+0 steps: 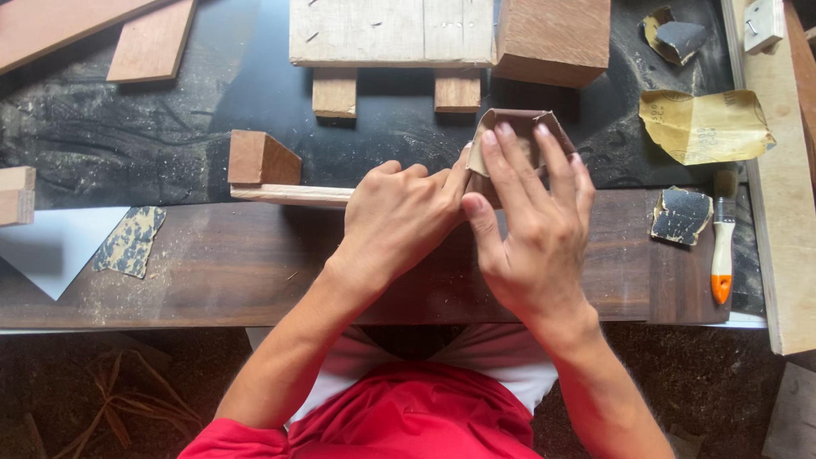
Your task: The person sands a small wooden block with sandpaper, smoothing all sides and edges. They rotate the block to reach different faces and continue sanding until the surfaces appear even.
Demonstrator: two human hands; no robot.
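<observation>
My left hand (399,217) is curled into a fist around the near end of a thin pale wooden strip (289,194) that lies across the workbench, with a small brown wood block (259,159) attached at its far left end. My right hand (531,225) lies flat with its fingers spread over a folded piece of brown sandpaper (510,127), pressing it against the strip's end beside my left thumb. The part of the strip under both hands is hidden.
A dark plank (212,263) forms the bench front. Pale boards and a wood block (552,38) lie at the back. Used sandpaper scraps (704,126) (680,214) (129,241) and a small orange-handled brush (722,246) lie around. A long board (786,212) runs down the right.
</observation>
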